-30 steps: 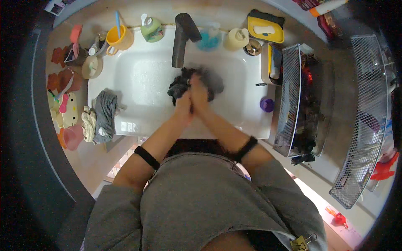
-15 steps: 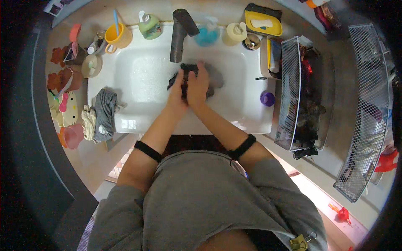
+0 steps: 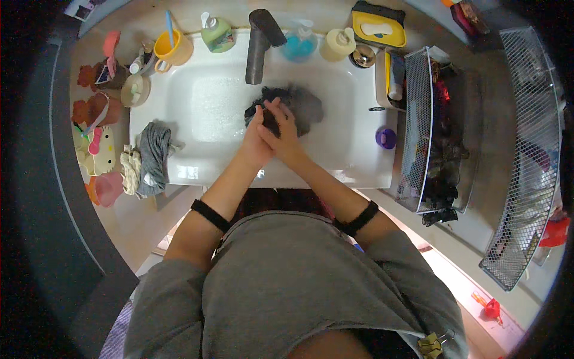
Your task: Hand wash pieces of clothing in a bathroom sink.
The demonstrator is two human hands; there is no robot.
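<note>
Take the hands as the dial's centre, with twelve toward the dark faucet (image 3: 256, 57). The crumpled dark cloth (image 3: 293, 99) lies in the white sink (image 3: 350, 146), just short of the faucet, spreading from eleven to two o'clock around the fingertips, with a fold between the two hands. The left hand (image 3: 257, 146) and right hand (image 3: 286, 137) come together at their heels; the right one's fingers reach forward, slightly parted, with no pinch to be seen. How firmly the left grips cannot be told.

For good handwork here, a small fold between the palms should serve better than the whole bundle, with even pressure from both heels and a frequent shift to a fresh section. The loose part toward two o'clock seems easy to neglect, so it deserves its turn. Elbows low and wrists straight would spare the forearms; the black bands (image 3: 210, 215) at about seven and half past four sit beyond the sink's near edge, a sensible place to leave them.

A bubbly whitish patch shows at ten. The grey cloth (image 3: 154, 157) on the rim, past eight, and the small purple cup (image 3: 385, 139) at three are best left undisturbed by wide strokes.
</note>
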